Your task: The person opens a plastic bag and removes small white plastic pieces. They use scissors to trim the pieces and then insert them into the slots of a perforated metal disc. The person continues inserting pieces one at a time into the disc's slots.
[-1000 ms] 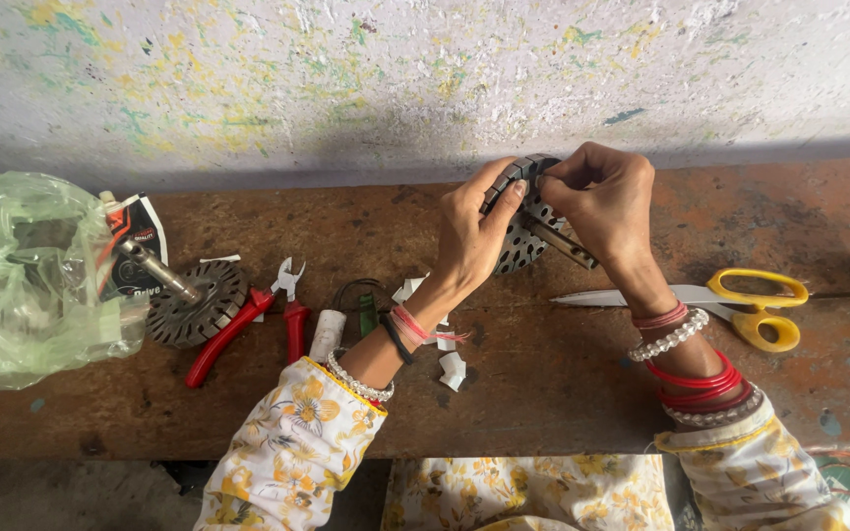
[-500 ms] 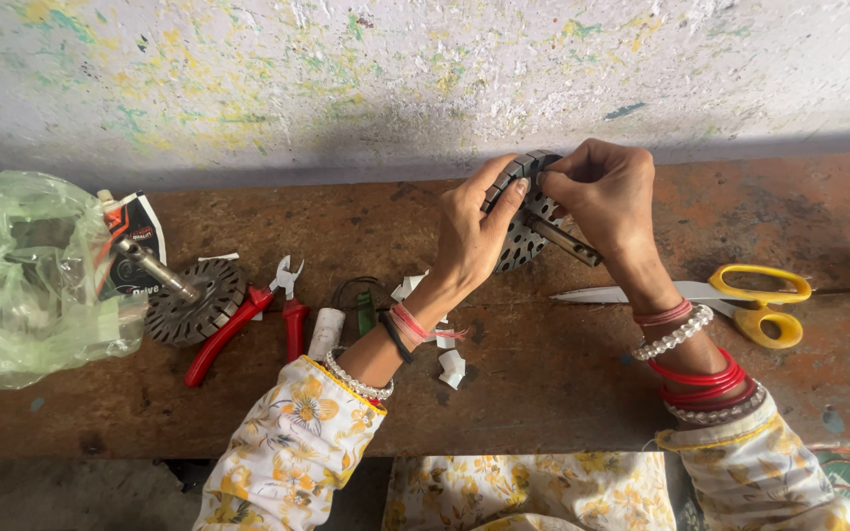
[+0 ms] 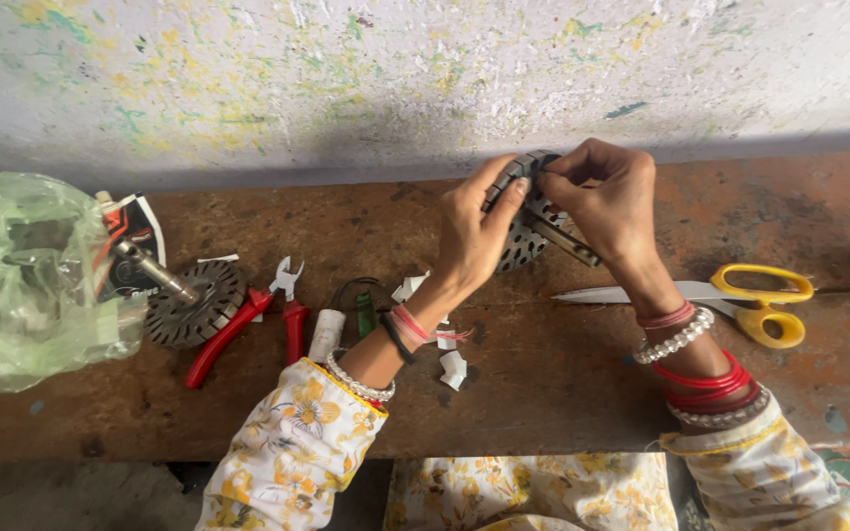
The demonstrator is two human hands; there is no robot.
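While both hands (image 3: 543, 211) grip slotted metal core (image 3: 528, 221), scissors (image 3: 740, 295) nearby

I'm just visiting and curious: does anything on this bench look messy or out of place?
Yes, a little. Torn white paper scraps lie scattered on the wooden bench beside the left hand. The wall behind is flaking and paint-speckled. Nothing looks spilled or broken.

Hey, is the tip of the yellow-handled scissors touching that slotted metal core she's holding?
Apart. In the head view the scissors lie flat on the bench, and bare wood shows between their blade tip and the metal core gripped by the left hand and right hand.
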